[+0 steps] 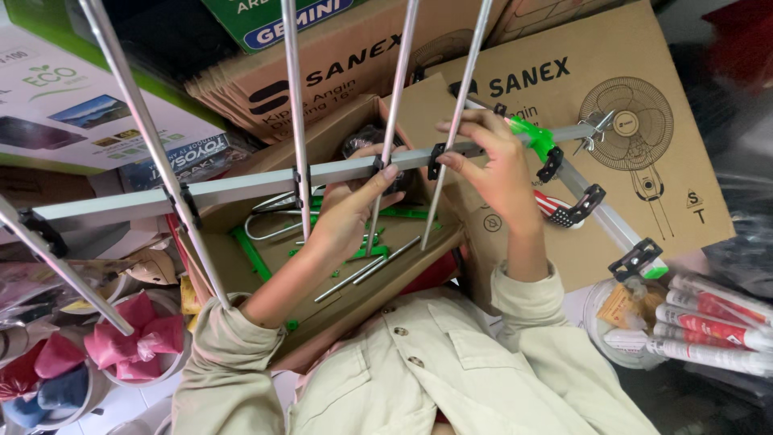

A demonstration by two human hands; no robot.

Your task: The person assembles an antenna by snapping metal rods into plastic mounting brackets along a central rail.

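The person holds a long grey metal bar (241,185) level in front of the chest, across an open cardboard box (338,306) that rests on the lap. Thin silver rods (298,105) stick out from the bar through black plastic clips (436,159), so this looks like an antenna being put together. The left hand (354,209) comes up from below, its grip wrapped around the bar near the middle with the thumb laid along the top, which appears to keep the bar steady. The right hand (491,161) has its fingers pinched together on a clip where one rod meets the bar, probably to seat or line up that rod. To the right, a green plastic joint (533,137) links the bar to a second arm that angles downward with more black clips. Loose rods and green parts (250,251) lie inside the box, kept within easy reach. Flat cartons with fan drawings (636,121) stand behind, pink cloth (133,338) sits in a bowl at left, and sealant tubes (708,322) lie at right.
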